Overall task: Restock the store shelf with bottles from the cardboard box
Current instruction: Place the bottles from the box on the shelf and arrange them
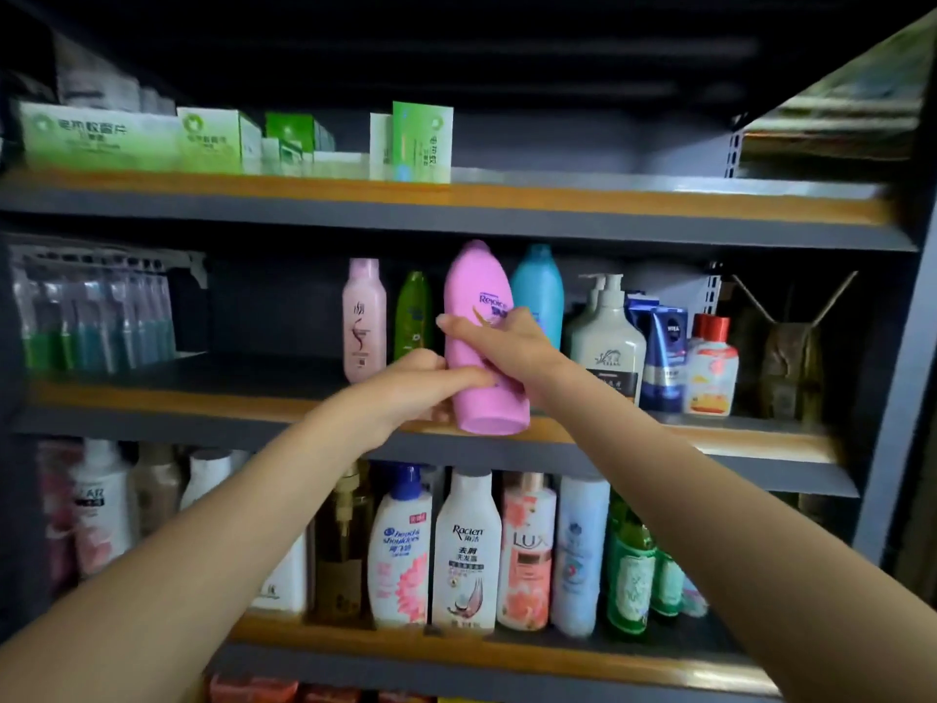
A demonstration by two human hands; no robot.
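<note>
Pink bottle at middle shelf edge, gripped by left hand and right hand

Dim scene overall, exposure low. Top of frame above the green boxes goes near black, no detail. Light seems to come from the front, behind the camera: the forearms and the pink bottle are the brightest things, evenly lit, no hard glare. Deep shadow under each shelf board, back panel murky. Left side soft and smeared (the hanging toothbrush packs are blurred, labels unreadable). Centre labels on the lower bottles readable. Wide-angle distortion: shelf lines slope, the right upright leans hard. Far right edge dark and blurred.
</note>
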